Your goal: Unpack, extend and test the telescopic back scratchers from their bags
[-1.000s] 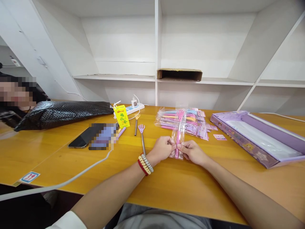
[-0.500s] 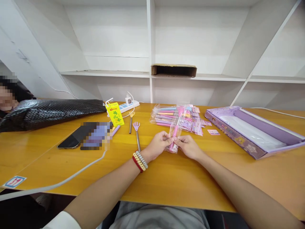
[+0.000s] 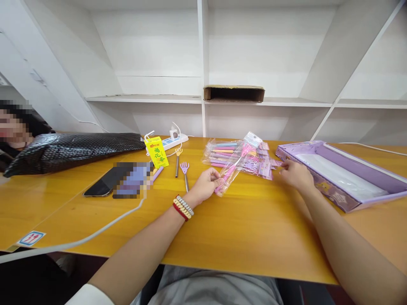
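Observation:
My left hand [image 3: 208, 184] pinches the lower end of a pink hand-shaped scratcher [image 3: 229, 173] in a clear plastic bag. The bag tilts up to the right, and a pale card tops it. My right hand [image 3: 295, 174] is at the table right of the pile, fingers curled together; what lies under or in them is hidden. By its fingertips shows a small pink card [image 3: 276, 162]. Behind the held bag lies a pile of bagged scratchers [image 3: 224, 154] in several colours. Two unbagged ones, a purple scratcher [image 3: 185, 169] and a yellow scratcher [image 3: 177, 159], lie to the left.
A purple display box [image 3: 330, 192] stands at the right. To the left are phones [image 3: 101, 180], a yellow drink carton [image 3: 156, 152], a power strip [image 3: 174, 141], a white cable [image 3: 104, 231] and a black bubble-wrap bag [image 3: 85, 148]. A cardboard box [image 3: 233, 88] sits on the shelf. A person is at far left.
My right hand has let go of the bagged scratcher and moved right, over where a loose pink card lay. My left hand keeps hold; the bag now leans further right.

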Demonstrator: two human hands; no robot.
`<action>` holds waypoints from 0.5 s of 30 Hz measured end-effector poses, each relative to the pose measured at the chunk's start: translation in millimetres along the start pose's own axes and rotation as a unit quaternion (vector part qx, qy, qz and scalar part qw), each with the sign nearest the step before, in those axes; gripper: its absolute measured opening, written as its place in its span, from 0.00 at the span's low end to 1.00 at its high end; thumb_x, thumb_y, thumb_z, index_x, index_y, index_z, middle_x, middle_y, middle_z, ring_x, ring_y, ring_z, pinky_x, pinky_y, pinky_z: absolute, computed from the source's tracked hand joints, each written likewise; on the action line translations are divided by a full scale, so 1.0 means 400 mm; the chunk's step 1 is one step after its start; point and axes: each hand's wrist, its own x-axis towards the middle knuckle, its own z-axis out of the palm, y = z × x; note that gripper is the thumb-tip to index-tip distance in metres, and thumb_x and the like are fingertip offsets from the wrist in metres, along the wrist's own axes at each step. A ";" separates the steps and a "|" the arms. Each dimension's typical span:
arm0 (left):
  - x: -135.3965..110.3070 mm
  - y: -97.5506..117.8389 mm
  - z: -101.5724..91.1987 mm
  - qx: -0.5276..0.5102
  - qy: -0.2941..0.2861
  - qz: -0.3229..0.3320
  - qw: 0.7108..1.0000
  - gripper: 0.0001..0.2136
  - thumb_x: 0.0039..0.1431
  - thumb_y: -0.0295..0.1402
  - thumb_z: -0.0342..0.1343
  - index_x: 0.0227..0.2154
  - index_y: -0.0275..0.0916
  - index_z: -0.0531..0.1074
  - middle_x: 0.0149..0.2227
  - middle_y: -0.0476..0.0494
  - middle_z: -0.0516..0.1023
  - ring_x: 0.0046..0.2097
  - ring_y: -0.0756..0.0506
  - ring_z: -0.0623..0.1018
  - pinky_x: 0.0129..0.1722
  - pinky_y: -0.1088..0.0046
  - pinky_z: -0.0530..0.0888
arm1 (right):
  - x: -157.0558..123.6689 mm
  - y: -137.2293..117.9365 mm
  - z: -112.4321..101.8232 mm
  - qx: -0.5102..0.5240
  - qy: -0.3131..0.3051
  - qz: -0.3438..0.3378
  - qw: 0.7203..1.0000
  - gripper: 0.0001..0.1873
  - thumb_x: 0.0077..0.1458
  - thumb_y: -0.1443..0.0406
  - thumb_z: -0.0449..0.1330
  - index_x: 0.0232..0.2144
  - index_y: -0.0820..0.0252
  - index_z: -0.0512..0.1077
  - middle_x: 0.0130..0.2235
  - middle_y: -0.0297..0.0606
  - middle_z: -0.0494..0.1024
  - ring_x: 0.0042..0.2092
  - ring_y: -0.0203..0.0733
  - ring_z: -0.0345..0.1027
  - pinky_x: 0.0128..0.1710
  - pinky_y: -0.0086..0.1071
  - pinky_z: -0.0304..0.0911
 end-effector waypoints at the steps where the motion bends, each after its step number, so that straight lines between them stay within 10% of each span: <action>1: 0.000 -0.001 0.001 -0.001 0.000 -0.002 1.000 0.15 0.46 0.35 0.61 0.28 0.38 0.58 0.20 0.54 0.67 0.20 0.53 0.69 0.19 0.75 0.70 | 0.016 0.028 0.008 -0.035 -0.023 0.007 0.999 0.20 0.47 0.61 0.55 0.43 0.59 0.71 0.42 0.49 0.74 0.42 0.55 0.67 0.36 0.39 0.59; 7: -0.001 -0.003 0.009 0.004 -0.012 -0.005 1.000 0.16 0.48 0.34 0.60 0.38 0.36 0.62 0.23 0.54 0.67 0.20 0.55 0.67 0.20 0.77 0.68 | 0.054 0.096 0.060 -0.127 -0.151 -0.005 0.980 0.18 0.53 0.61 0.50 0.42 0.62 0.72 0.42 0.55 0.73 0.45 0.59 0.67 0.40 0.46 0.60; 15: 0.000 -0.005 0.010 0.019 -0.035 0.005 0.999 0.12 0.49 0.34 0.59 0.35 0.33 0.67 0.22 0.51 0.68 0.21 0.55 0.65 0.19 0.78 0.67 | 0.066 0.104 0.074 -0.119 -0.135 -0.021 0.983 0.20 0.52 0.56 0.51 0.38 0.66 0.73 0.43 0.59 0.71 0.46 0.60 0.65 0.42 0.47 0.58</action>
